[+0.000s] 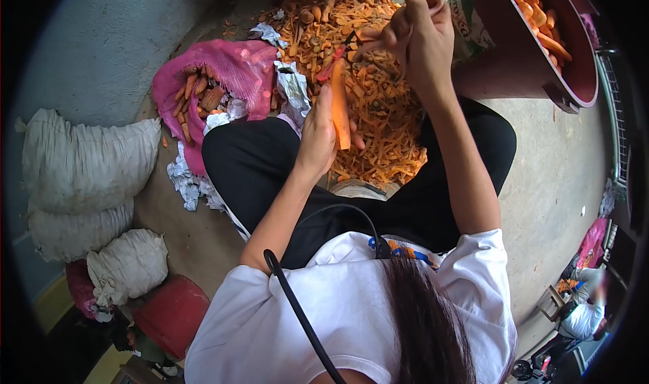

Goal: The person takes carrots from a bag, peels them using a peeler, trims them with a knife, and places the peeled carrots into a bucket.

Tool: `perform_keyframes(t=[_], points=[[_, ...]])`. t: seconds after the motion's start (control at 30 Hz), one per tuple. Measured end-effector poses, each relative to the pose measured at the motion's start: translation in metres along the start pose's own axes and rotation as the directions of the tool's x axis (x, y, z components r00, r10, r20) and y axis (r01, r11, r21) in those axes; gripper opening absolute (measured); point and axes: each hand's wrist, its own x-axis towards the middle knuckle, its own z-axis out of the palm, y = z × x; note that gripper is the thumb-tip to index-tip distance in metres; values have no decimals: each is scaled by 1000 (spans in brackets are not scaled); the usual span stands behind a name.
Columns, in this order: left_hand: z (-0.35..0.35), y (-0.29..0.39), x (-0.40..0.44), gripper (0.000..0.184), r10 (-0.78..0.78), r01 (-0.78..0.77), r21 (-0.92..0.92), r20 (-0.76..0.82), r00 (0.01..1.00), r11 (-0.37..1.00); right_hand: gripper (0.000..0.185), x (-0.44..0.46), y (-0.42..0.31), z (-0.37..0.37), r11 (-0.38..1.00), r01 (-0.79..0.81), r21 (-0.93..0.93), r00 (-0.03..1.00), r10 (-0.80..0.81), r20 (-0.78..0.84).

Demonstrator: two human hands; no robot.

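My left hand is closed round a long, bright orange peeled carrot, which points up and away from me. By the carrot's far end is a red peeler with a black part. My right hand is raised to the right of it, fingers curled, with one digit reaching left to the peeler's black end; the exact grip is partly hidden. Beneath both hands spreads a large heap of orange peelings, with carrot ends among them.
A pink mesh sack at left holds unpeeled carrots, with crumpled paper around it. At upper right stands a maroon tub of peeled carrots. White sacks and a red bucket are at left. Another person sits far right.
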Motion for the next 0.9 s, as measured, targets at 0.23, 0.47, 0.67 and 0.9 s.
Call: perform_keyframes(t=[0.23, 0.47, 0.67, 0.9], points=[[-7, 1, 5, 32, -97, 173, -453, 185, 978, 874, 22, -47, 6, 16, 973, -181, 141, 981, 168, 99], [-20, -6, 9, 30, -27, 211, -582, 309, 951, 785, 22, -59, 10, 20, 976, -191, 104, 977, 178, 118], [-4, 4, 1, 28, -135, 211, -560, 174, 975, 801, 21, -57, 21, 18, 992, -123, 32, 987, 119, 109], [14, -3, -13, 36, -24, 102, -335, 231, 973, 937, 15, 46, 64, -35, 698, 484, -528, 843, -533, 69]])
